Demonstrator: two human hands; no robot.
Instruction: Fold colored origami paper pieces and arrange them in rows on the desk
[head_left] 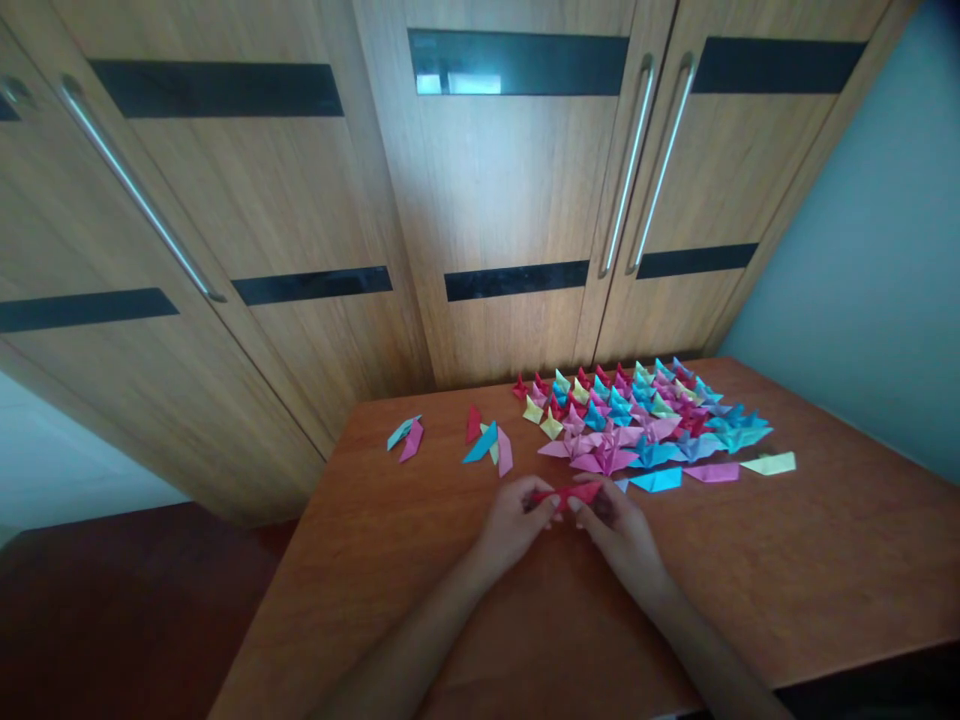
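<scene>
Between my two hands is a red folded paper piece (pixel 568 496), held just above the table. My left hand (pixel 517 517) pinches its left end, with the thumb pressed on the near side. The right end is pinched by my right hand (pixel 619 524) in the same way. Fingers behind the paper are partly hidden. Just beyond my right hand lie a blue folded paper strip (pixel 657 481), a pink one (pixel 712 473) and a pale yellow one (pixel 769 464). A blue strip (pixel 481 444) and a pink strip (pixel 505 452) rest beyond my left hand, near a red one (pixel 473 424).
Many colourful origami shapes (pixel 609 456) stand in rows at the back of the wooden table (pixel 390 530). Two folded strips (pixel 412 440) lie at its back left. Behind rises a wooden wardrobe (pixel 510 180) with metal handles; a pale wall (pixel 855 270) borders the right.
</scene>
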